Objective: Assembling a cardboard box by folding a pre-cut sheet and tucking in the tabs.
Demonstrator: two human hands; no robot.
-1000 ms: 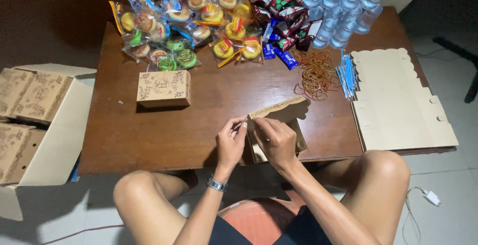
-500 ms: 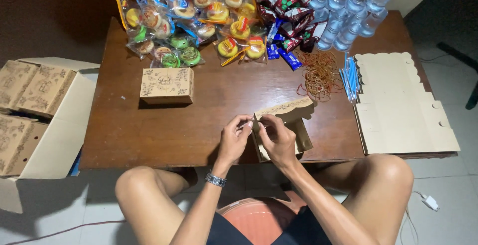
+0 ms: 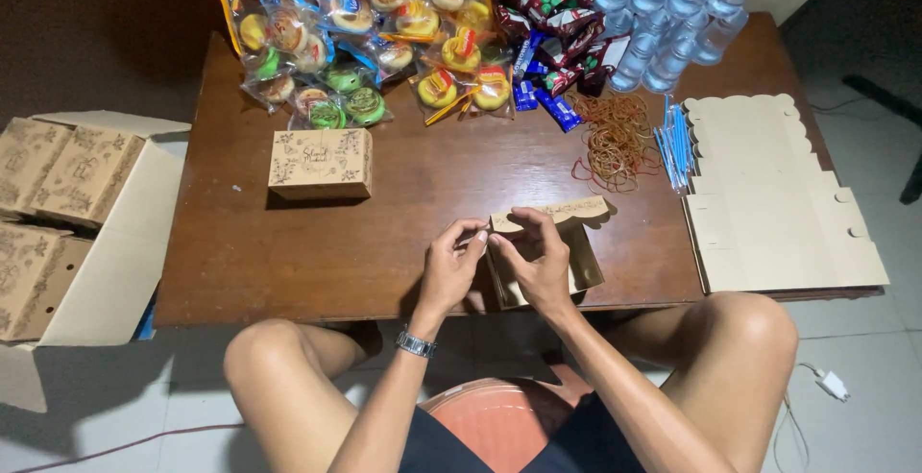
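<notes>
Both my hands meet over the near edge of a brown wooden table (image 3: 403,233). My left hand (image 3: 449,264) pinches the left corner of a half-folded brown cardboard box (image 3: 567,242). My right hand (image 3: 534,260) grips the same box from the front, thumb on its folded side. The box's patterned flap stands up behind my fingers. A closed patterned cardboard box (image 3: 320,163) rests on the table to the left, apart from both hands.
Wrapped snacks (image 3: 365,41), dark candy packets (image 3: 547,12) and water bottles (image 3: 672,12) line the far edge. Rubber bands (image 3: 615,142), blue straws (image 3: 675,145) and flat box blanks (image 3: 768,204) lie right. An open carton (image 3: 115,252) of finished boxes stands left.
My hands have shifted slightly left along the box and pressed its side flap in; the box stands a little more upright than before.
</notes>
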